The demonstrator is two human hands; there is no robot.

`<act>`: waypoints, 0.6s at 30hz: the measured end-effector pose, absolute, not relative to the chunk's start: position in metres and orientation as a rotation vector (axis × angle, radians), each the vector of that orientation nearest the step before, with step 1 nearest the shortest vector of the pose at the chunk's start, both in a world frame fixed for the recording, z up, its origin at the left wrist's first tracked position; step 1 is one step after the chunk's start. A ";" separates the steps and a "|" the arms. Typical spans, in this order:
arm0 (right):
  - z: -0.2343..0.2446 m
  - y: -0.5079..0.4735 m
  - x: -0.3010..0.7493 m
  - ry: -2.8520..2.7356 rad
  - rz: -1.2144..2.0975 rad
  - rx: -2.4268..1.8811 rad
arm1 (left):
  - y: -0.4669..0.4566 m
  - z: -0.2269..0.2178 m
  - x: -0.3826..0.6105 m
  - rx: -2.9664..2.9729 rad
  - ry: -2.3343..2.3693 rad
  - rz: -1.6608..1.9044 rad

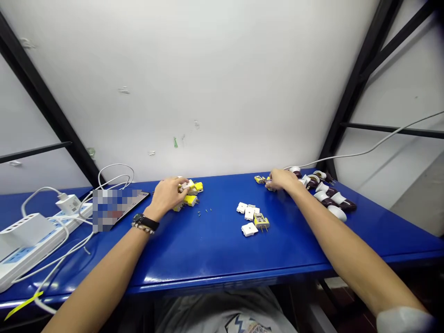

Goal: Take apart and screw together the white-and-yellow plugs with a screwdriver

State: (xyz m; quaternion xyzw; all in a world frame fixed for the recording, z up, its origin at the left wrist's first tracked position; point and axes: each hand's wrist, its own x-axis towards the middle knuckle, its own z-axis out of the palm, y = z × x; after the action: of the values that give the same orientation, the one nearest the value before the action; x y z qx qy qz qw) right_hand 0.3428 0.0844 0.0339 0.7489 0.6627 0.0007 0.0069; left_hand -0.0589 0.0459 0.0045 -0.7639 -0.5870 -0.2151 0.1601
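Observation:
My left hand point(169, 194) rests on the blue table point(208, 249) at the back left. Its fingers are curled over a small heap of yellow and white plug parts point(192, 190). My right hand point(280, 179) reaches to the back right, fingers closed around a small yellow plug part point(268, 184). Another yellow piece point(259, 179) lies just left of it. Between my arms sits a cluster of white plug covers point(248, 212) with one yellow plug body point(261, 221). A few tiny screws point(204, 212) lie near the left heap.
Several dark brown and white plugs point(329, 194) lie at the back right beside a white cable point(364, 151). A phone point(120, 206) lies at the left, next to a white power strip point(27, 240) with a charger point(68, 202) and cables. Black frame bars rise on both sides.

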 end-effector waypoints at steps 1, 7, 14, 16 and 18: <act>0.034 0.084 0.341 2.089 -0.010 2.319 | 0.047 0.004 -0.060 -2.193 -1.667 -0.582; 0.033 0.078 0.321 2.314 -0.155 2.091 | 0.047 -0.003 -0.050 -2.295 -1.539 -0.536; 0.019 0.065 0.291 2.796 -0.236 1.798 | 0.040 -0.006 -0.035 -2.372 -1.386 -0.635; 0.014 0.062 0.282 2.908 -0.224 1.728 | 0.033 -0.004 -0.026 -2.480 -1.315 -0.661; 0.010 0.059 0.274 2.976 -0.211 1.663 | 0.025 -0.002 -0.017 -2.651 -1.260 -0.640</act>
State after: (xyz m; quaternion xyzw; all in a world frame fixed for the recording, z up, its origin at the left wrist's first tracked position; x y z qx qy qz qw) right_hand 0.2739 0.0590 0.0102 0.4823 0.8631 -0.0613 -0.1368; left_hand -0.0166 0.0247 -0.0019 -0.8804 -0.4184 -0.2125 0.0688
